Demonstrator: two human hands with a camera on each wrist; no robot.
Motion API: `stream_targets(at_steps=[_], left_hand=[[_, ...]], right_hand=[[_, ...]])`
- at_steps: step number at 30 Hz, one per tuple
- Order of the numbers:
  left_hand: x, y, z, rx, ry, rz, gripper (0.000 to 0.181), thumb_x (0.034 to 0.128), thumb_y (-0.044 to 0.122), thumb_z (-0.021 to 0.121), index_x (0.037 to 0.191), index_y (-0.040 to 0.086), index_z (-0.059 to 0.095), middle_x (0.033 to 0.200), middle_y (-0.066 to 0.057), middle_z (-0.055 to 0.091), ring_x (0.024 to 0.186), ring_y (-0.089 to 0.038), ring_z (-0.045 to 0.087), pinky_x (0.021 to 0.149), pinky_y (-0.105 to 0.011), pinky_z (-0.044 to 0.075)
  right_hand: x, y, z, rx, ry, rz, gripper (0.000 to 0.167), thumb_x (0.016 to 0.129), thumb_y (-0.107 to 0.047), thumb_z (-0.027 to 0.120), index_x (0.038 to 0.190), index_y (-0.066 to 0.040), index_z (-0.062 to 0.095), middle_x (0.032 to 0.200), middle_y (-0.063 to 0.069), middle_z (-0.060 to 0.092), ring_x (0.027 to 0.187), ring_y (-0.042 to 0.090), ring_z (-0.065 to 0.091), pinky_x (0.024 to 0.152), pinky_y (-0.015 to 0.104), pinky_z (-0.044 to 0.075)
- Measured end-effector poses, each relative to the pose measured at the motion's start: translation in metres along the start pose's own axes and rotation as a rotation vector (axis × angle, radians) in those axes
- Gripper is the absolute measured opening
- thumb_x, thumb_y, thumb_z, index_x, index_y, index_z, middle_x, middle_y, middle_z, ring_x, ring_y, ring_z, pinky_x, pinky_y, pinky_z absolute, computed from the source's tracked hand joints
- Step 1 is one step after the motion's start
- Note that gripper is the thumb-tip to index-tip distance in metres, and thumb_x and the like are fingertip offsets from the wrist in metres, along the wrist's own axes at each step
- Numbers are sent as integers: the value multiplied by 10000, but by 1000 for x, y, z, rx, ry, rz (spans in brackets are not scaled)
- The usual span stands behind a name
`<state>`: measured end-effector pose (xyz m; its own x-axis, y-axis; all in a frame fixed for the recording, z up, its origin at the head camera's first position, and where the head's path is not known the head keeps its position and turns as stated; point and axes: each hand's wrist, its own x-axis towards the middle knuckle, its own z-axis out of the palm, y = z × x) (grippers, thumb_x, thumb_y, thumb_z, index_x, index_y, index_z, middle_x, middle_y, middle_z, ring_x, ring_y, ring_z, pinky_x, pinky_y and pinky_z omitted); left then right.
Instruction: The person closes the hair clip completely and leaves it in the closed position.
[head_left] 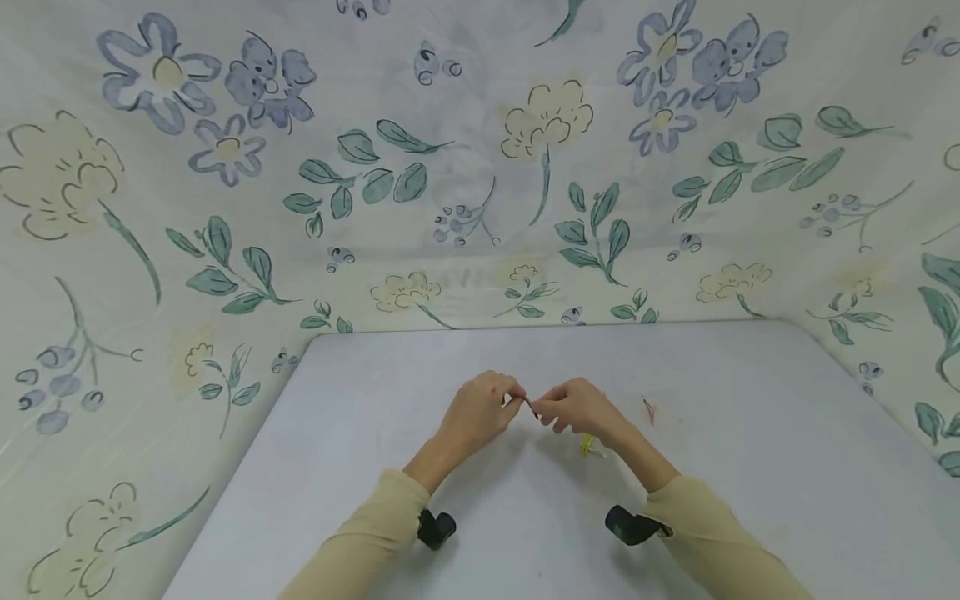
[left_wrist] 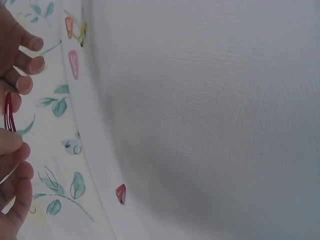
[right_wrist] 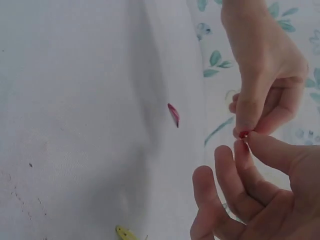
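Observation:
A dark red snap hair clip (head_left: 532,407) is held between the two hands above the table. My left hand (head_left: 480,408) pinches one end between thumb and fingers. The thumb and index fingertip of my right hand (head_left: 581,407) meet at the other end, its remaining fingers spread loosely. In the left wrist view the clip (left_wrist: 9,114) shows side-on; in the right wrist view only a small red bit (right_wrist: 243,134) shows between the fingertips. Below the right hand lies a yellow clip (head_left: 587,444), with a whitish piece beside it.
An orange clip (head_left: 649,411) lies right of the right hand. The left wrist view shows a pink clip (left_wrist: 73,65) and a small red clip (left_wrist: 121,194) on the white table (head_left: 360,400). Flowered cloth (head_left: 480,167) rises behind the table.

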<state>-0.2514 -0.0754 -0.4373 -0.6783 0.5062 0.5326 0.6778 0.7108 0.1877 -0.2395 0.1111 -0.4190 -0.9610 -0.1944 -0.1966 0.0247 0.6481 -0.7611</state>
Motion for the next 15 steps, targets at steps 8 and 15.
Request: stream_targets(at_steps=[8,15], left_hand=[[2,0,-1,-28,-93,-20,145,852,59,738,989,105,756,910,0,738,767,-114,609,669,-237,508],[3,-3,-4,-112,-276,-67,375,856,121,744,1222,82,669,1026,-39,700,885,-154,574,736,-263,498]], right_hand=[[9,-2,4,94,-67,97,292,927,-305,654,1040,-52,749,903,49,725,795,171,665,694,321,512],[16,-3,7,164,-39,71,275,928,-245,621,1033,-18,735,895,73,706,783,184,657,675,309,499]])
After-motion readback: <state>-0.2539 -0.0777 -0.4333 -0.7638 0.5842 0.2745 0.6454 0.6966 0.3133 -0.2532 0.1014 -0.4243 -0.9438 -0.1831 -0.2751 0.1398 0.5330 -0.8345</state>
